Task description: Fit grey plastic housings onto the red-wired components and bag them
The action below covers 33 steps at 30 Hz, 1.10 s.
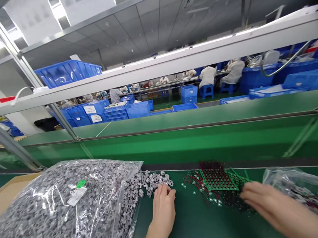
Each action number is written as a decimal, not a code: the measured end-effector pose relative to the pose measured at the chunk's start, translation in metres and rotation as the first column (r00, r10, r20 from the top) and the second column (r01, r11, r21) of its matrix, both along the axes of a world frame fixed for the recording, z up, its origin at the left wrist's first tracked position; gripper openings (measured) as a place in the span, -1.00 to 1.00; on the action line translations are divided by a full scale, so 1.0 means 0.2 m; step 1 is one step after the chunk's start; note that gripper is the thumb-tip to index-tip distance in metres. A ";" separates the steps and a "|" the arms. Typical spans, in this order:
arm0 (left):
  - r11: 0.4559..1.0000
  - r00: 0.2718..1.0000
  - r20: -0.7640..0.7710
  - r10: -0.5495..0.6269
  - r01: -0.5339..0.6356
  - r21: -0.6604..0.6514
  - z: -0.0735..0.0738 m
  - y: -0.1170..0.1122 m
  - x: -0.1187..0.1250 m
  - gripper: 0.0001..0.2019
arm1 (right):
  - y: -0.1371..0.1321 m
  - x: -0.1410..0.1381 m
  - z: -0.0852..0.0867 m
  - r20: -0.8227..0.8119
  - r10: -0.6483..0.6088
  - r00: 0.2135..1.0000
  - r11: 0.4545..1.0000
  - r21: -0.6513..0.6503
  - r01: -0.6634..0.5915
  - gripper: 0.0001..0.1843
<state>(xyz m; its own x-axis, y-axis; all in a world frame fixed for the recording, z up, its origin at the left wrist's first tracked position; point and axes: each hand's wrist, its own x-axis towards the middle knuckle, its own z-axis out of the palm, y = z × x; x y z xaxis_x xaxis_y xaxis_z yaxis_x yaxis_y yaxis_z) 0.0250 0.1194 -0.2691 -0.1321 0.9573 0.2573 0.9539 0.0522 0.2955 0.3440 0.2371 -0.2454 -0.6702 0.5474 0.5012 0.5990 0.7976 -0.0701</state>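
My left hand (pixel 164 208) is at the near edge of a loose heap of small grey plastic pieces (pixel 153 180), its fingers bent and pressed together. Whatever is under its fingertips is hidden. My right hand (pixel 260 197), slightly blurred, is beside a green grid-like panel (pixel 219 179), with its fingers closed together; I cannot make out anything between them. Thin red and black wires with small pale ends (pixel 204 190) lie left of the panel. Dark small parts (pixel 233 200) lie just in front of it.
A large clear bag of grey pieces (pixel 64 207) fills the left side, its open end facing the heap. Another clear bag (pixel 304 188) with wired parts lies at right. A green ledge and metal rail (pixel 171 65) run behind. Blue bins and seated people are beyond.
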 end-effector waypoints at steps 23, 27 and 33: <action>0.998 0.334 0.940 0.065 -0.016 -0.064 -0.03 -0.03 0.09 -0.72 | -0.20 -0.51 -0.27 0.030 0.098 0.995 0.940 -0.330 -0.083 -0.74; 0.998 0.129 0.990 0.062 0.016 -0.065 -0.03 -0.02 0.09 -0.81 | -0.21 -0.51 -0.25 -0.035 0.101 0.994 0.944 -0.313 -0.107 -0.73; 0.997 0.001 0.998 0.070 0.012 -0.070 -0.07 -0.03 0.12 -0.53 | -0.29 -0.57 -0.12 -0.295 -0.063 0.953 0.698 -0.696 -0.169 -0.67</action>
<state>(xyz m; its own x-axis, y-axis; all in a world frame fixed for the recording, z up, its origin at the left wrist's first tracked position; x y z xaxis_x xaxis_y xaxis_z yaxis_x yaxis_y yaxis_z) 0.0487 0.1141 -0.2822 -0.2463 0.9486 -0.1986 -0.2936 0.1223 0.9481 0.2305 0.1795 -0.2690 -0.6066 0.7816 0.1454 0.4186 0.4695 -0.7774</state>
